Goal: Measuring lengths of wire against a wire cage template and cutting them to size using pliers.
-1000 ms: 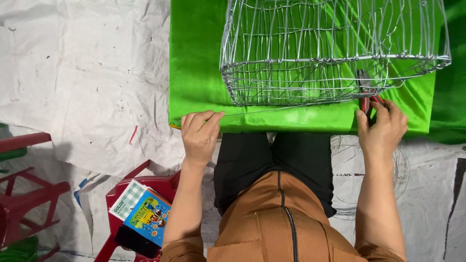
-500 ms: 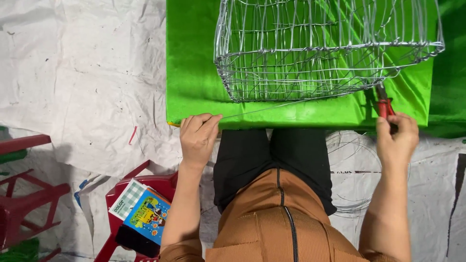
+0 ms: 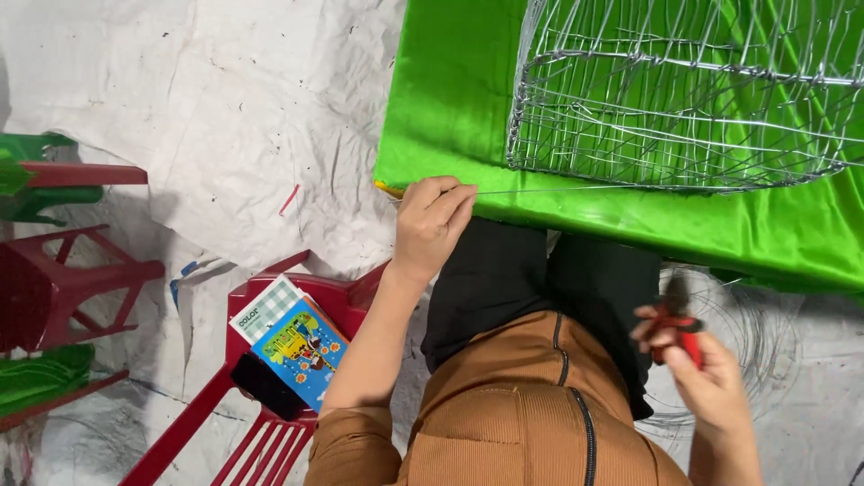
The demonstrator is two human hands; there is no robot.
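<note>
Left hand: the left hand [image 3: 432, 220] rests at the near edge of the green-covered table, fingers curled shut and pinching the end of a thin, straight silver wire [image 3: 576, 190].
Thin wire: it runs level from the left fingertips to the right along the table edge, just in front of the cage's lower rim; where its far end goes I cannot tell.
Right hand: the right hand [image 3: 706, 373] is low at the person's right side, well apart from the table, closed around red-handled pliers [image 3: 677, 326] with dark jaws pointing up; the tool is blurred.
Wire cage: a large rounded frame of woven silver wire [image 3: 684, 99] lies on the shiny green cloth [image 3: 450, 90] that covers the table, reaching past the top and right of the view.
Wire coil: a loose coil of thin grey wire [image 3: 765, 333] lies on the floor under the table edge, just behind the right hand.
Floor: crumpled white sheeting [image 3: 180, 117] covers it.
Red chair: a red plastic chair [image 3: 270, 396] stands just left of the person, holding a colourful printed booklet [image 3: 297, 346] and a small black object [image 3: 265, 387].
Far left: dark red plastic stools [image 3: 54, 279] stand near stacked green ones [image 3: 36, 373].
Clothing: a brown ribbed zip top [image 3: 522, 423] over black trousers [image 3: 540, 279].
</note>
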